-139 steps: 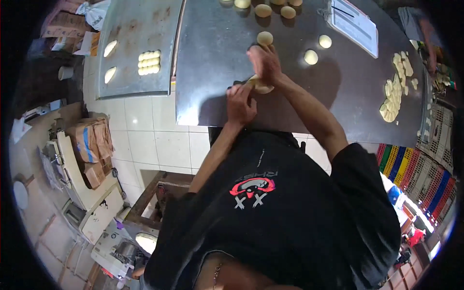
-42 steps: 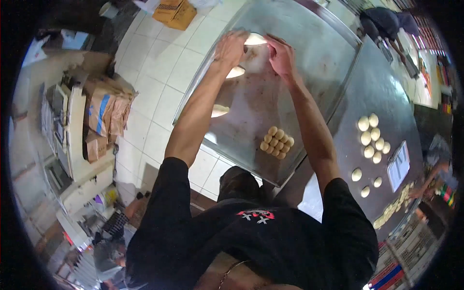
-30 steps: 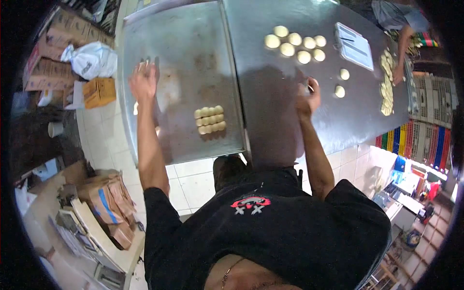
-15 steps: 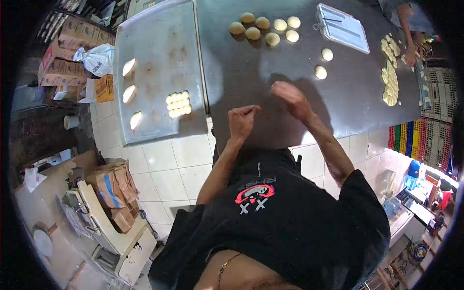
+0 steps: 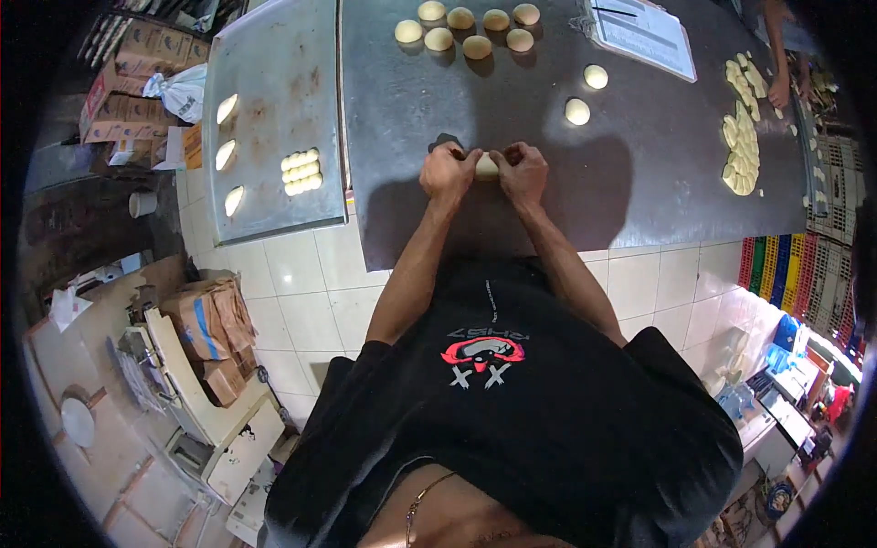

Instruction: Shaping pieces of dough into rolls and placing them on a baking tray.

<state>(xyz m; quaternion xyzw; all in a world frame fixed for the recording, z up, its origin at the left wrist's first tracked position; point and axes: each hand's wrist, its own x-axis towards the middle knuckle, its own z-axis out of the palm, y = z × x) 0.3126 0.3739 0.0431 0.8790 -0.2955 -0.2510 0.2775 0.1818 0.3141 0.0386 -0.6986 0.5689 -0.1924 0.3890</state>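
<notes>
Dough piece (image 5: 487,167) sitting between left hand (image 5: 449,171) and right hand (image 5: 523,173), just above frame centre, over the table (image 5: 676,183). Change from half a second ago: hands no longer hanging apart; both are now pinching the dough, fingers bunching at its left and right ends. Handwork on this piece apparently only starting. Dough looking pale yellow and smooth, probably soft; fingers are hiding its ends, so no telling its full shape or whether it is touching the tabletop. Farther out, upper middle: eight dough balls (image 5: 477,47) resting in a cluster, two paler balls (image 5: 577,111) sitting to the lower right. Upper left: metal tray (image 5: 265,82) carrying three elongated dough pieces (image 5: 226,154), still three, and a block of small balls (image 5: 301,172).
</notes>
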